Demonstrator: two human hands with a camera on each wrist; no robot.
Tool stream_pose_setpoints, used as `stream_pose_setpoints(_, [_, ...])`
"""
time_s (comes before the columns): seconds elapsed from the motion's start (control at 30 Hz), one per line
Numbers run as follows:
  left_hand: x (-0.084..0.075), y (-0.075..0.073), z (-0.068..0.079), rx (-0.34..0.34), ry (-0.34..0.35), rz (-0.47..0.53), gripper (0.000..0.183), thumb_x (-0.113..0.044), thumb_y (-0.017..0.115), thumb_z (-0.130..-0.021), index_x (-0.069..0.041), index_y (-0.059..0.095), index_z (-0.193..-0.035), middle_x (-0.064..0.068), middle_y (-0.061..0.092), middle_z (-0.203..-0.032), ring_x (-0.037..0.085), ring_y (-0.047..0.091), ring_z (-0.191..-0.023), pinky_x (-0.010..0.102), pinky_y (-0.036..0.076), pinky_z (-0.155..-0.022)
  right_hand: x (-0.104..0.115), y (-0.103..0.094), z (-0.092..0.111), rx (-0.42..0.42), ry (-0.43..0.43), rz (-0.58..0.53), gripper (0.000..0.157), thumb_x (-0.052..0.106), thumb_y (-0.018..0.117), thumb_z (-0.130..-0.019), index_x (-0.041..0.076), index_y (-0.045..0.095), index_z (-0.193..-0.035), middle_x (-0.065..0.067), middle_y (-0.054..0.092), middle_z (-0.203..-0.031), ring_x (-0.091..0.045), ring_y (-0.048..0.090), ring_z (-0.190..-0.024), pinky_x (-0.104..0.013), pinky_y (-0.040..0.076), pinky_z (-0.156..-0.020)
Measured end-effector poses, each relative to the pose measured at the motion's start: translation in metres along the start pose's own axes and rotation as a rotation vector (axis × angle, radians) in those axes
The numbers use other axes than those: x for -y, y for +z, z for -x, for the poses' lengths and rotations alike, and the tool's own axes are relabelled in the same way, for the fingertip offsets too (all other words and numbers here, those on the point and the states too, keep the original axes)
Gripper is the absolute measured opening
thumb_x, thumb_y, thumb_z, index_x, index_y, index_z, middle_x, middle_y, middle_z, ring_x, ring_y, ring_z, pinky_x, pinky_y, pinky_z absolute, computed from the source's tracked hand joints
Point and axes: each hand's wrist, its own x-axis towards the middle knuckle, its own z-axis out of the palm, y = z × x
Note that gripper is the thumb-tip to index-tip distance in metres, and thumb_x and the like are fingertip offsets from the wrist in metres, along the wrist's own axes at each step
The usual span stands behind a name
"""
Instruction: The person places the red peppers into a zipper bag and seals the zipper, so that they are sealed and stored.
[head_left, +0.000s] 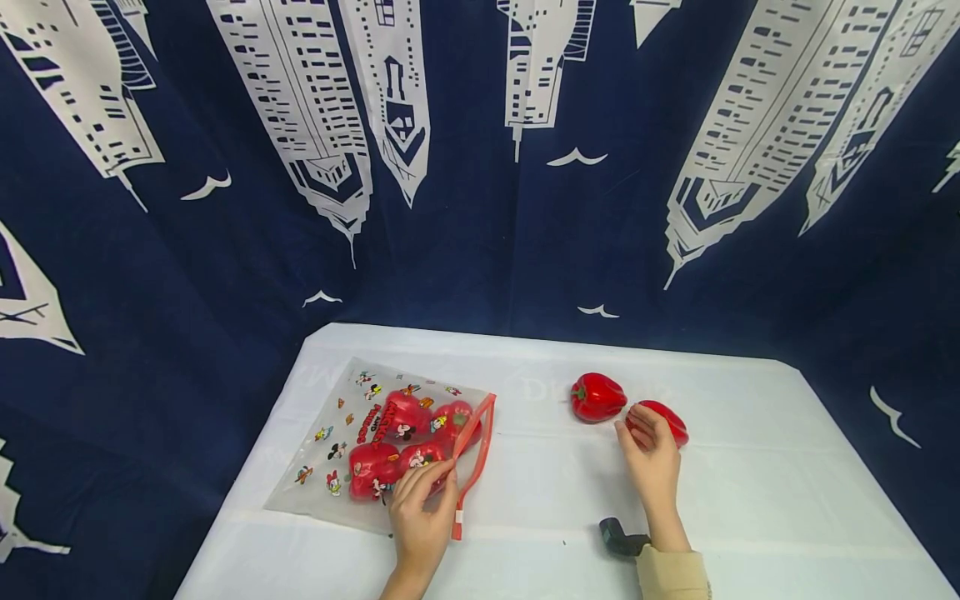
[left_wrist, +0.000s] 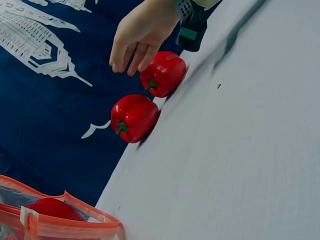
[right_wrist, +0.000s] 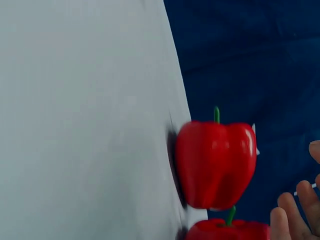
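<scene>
My left hand (head_left: 422, 510) pinches the orange zip edge of a clear printed zipper bag (head_left: 322, 479). Several red bell peppers (head_left: 372, 471) lie inside it. In the left wrist view the bag's orange rim (left_wrist: 100, 231) gapes apart. My right hand (head_left: 654, 457) hovers by the right one of two loose bell peppers (head_left: 667, 423), partly covering it in the head view. Its fingers look relaxed and hold nothing. The other loose bell pepper (head_left: 597, 397) lies just to the left. Both loose ones show green stems in the left wrist view.
A white table (head_left: 540, 508) carries everything, with its far edge against a dark blue cloth (head_left: 480, 250) printed with white buildings and birds. A black wrist device (head_left: 621, 537) sticks out from the right wrist beside a beige sleeve (head_left: 673, 575).
</scene>
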Motion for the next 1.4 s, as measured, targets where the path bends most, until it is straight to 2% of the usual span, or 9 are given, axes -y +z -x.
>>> stream_pose_setpoints(0.1, [0.002, 0.001, 0.001, -0.006, 0.005, -0.006, 0.031, 0.020, 0.071, -0.054, 0.005, 0.070, -0.081, 0.016, 0.068, -0.078, 0.029, 0.060, -0.069, 0.031, 0.042, -0.069, -0.020, -0.004, -0.006, -0.051, 0.022, 0.035, 0.045, 0.033, 0.068, -0.086, 0.011, 0.057, -0.123, -0.012, 0.060, -0.117, -0.019, 0.057, -0.105, -0.014, 0.044, -0.087])
stream_pose_setpoints(0.17, [0.002, 0.001, 0.001, -0.003, 0.000, -0.009, 0.031, 0.020, 0.071, -0.055, 0.005, 0.070, -0.082, 0.015, 0.068, -0.078, 0.029, 0.061, -0.069, 0.031, 0.042, -0.069, -0.024, -0.007, -0.009, -0.071, 0.057, 0.058, 0.045, 0.033, 0.067, -0.086, 0.012, 0.056, -0.125, -0.011, 0.058, -0.121, -0.024, 0.054, -0.109, -0.021, 0.043, -0.093])
stream_pose_setpoints(0.23, [0.002, 0.001, 0.002, -0.001, -0.003, -0.011, 0.030, 0.020, 0.071, -0.056, 0.005, 0.070, -0.082, 0.015, 0.069, -0.079, 0.029, 0.061, -0.069, 0.031, 0.042, -0.069, -0.021, -0.011, -0.009, -0.080, 0.087, 0.073, 0.046, 0.031, 0.067, -0.086, 0.012, 0.055, -0.126, -0.012, 0.055, -0.125, -0.028, 0.049, -0.116, -0.032, 0.041, -0.099])
stream_pose_setpoints(0.33, [0.002, 0.001, 0.001, 0.004, -0.009, -0.012, 0.029, 0.018, 0.072, -0.057, 0.004, 0.071, -0.082, 0.014, 0.069, -0.079, 0.029, 0.061, -0.070, 0.031, 0.042, -0.068, -0.006, -0.016, -0.008, -0.100, 0.119, 0.091, 0.044, 0.024, 0.065, -0.087, 0.007, 0.054, -0.125, -0.015, 0.051, -0.128, -0.033, 0.042, -0.121, -0.050, 0.036, -0.101])
stream_pose_setpoints(0.47, [0.000, 0.000, 0.001, 0.010, -0.016, -0.009, 0.027, 0.017, 0.072, -0.059, 0.003, 0.071, -0.082, 0.013, 0.069, -0.079, 0.029, 0.062, -0.070, 0.031, 0.041, -0.068, 0.012, -0.021, -0.007, -0.112, 0.153, 0.072, 0.042, 0.017, 0.065, -0.086, 0.002, 0.053, -0.124, -0.020, 0.047, -0.131, -0.037, 0.036, -0.125, -0.058, 0.031, -0.101])
stream_pose_setpoints(0.7, [0.004, 0.000, 0.004, 0.016, -0.021, -0.014, 0.026, 0.016, 0.073, -0.060, 0.003, 0.071, -0.082, 0.012, 0.069, -0.079, 0.028, 0.062, -0.070, 0.030, 0.041, -0.068, 0.007, -0.022, -0.008, -0.068, 0.220, 0.138, 0.049, 0.015, 0.066, -0.086, 0.002, 0.050, -0.130, -0.020, 0.041, -0.137, -0.036, 0.031, -0.129, -0.059, 0.034, -0.098])
stream_pose_setpoints(0.87, [0.006, 0.001, 0.004, 0.017, -0.020, -0.017, 0.025, 0.016, 0.073, -0.060, 0.002, 0.071, -0.082, 0.012, 0.069, -0.079, 0.028, 0.062, -0.070, 0.030, 0.042, -0.068, 0.001, -0.020, -0.006, -0.071, 0.248, 0.174, 0.048, 0.013, 0.065, -0.087, 0.001, 0.050, -0.131, -0.023, 0.040, -0.134, -0.039, 0.031, -0.127, -0.060, 0.035, -0.096])
stream_pose_setpoints(1.13, [0.003, 0.001, 0.001, 0.008, -0.005, -0.016, 0.028, 0.018, 0.072, -0.058, 0.003, 0.071, -0.081, 0.013, 0.069, -0.078, 0.028, 0.061, -0.069, 0.030, 0.042, -0.067, 0.000, -0.019, -0.005, -0.093, 0.246, 0.186, 0.043, 0.013, 0.064, -0.088, 0.001, 0.053, -0.127, -0.021, 0.042, -0.134, -0.036, 0.032, -0.127, -0.056, 0.035, -0.097])
stream_pose_setpoints(1.4, [0.002, 0.001, 0.000, 0.000, 0.002, -0.020, 0.030, 0.019, 0.071, -0.056, 0.004, 0.070, -0.081, 0.013, 0.068, -0.077, 0.027, 0.061, -0.068, 0.030, 0.041, -0.066, 0.011, -0.018, 0.002, -0.088, 0.270, 0.137, 0.045, 0.021, 0.064, -0.089, 0.000, 0.054, -0.128, -0.021, 0.043, -0.133, -0.037, 0.035, -0.124, -0.056, 0.036, -0.096])
